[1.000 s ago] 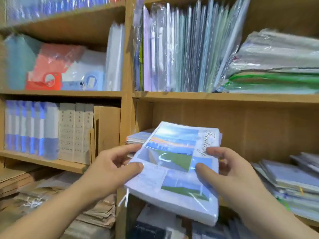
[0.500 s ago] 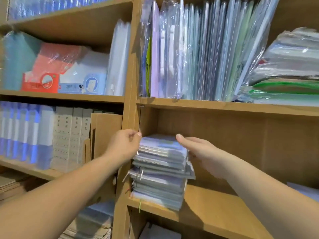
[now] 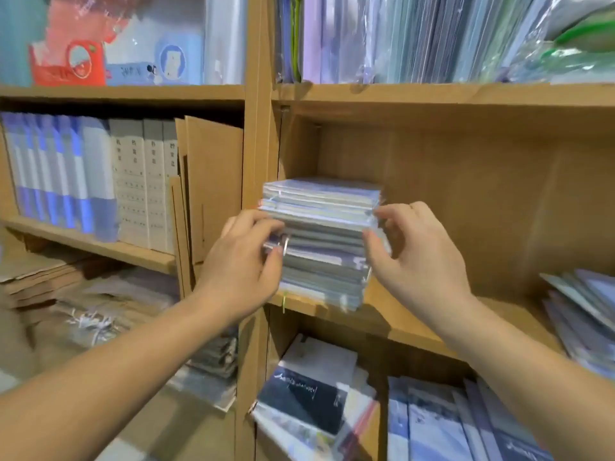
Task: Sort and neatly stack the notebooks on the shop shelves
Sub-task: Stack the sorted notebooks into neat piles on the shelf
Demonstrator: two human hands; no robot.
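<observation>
Both hands dropped from top to sides of notebook stack (image 3: 322, 234): left hand (image 3: 239, 261) and right hand (image 3: 416, 251) grip it at shelf (image 3: 416, 324) left end. Squaring step, likely; next, nudge edges flush.

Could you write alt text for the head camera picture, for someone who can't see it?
Two bare hands, the left hand and the right hand, grip the sides of a stack of notebooks lying flat at the left end of a wooden shelf. Plastic-wrapped folders stand one level up; more notebooks lie below.
</observation>
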